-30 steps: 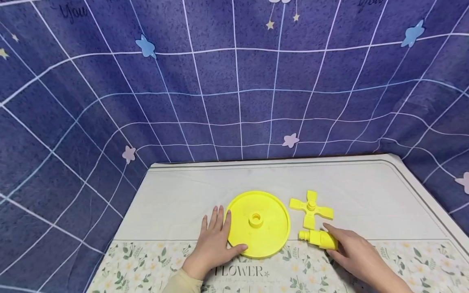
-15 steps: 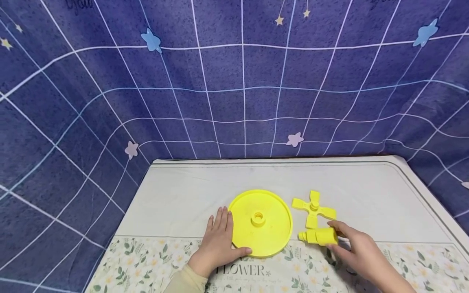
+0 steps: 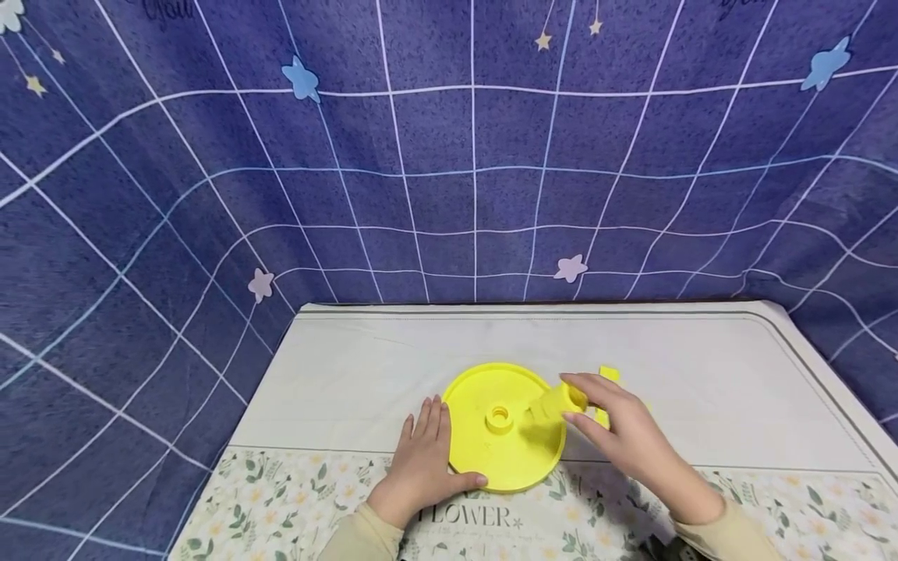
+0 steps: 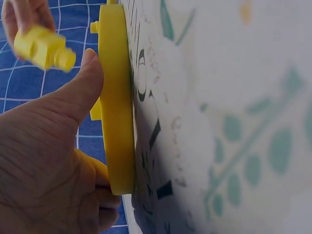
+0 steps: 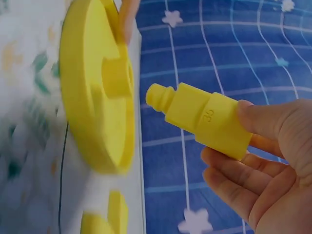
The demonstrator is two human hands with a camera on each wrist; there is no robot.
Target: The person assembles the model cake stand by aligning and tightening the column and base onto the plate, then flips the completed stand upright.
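At the frame's lower centre, the left hand (image 3: 424, 474) lays straight fingers and thumb against the plate (image 3: 484, 460), apparently steadying it. Right of the plate's collar (image 3: 499, 428), a peg (image 3: 552, 404) tilts above the plate; the right hand (image 3: 624, 425) pinches its wide end, seemingly keeping the narrow tip clear. A cross (image 3: 609, 373) lies mostly hidden, lower right.

The disc (image 3: 487, 460) and peg (image 5: 209, 119) are yellow, the curtain (image 3: 435, 140) grid-lined blue.

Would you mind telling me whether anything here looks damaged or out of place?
Nothing stands out: the yellow disc lies flat, the left hand at its rim, and the stepped piece in the right hand shows no break. A third piece is mostly hidden.
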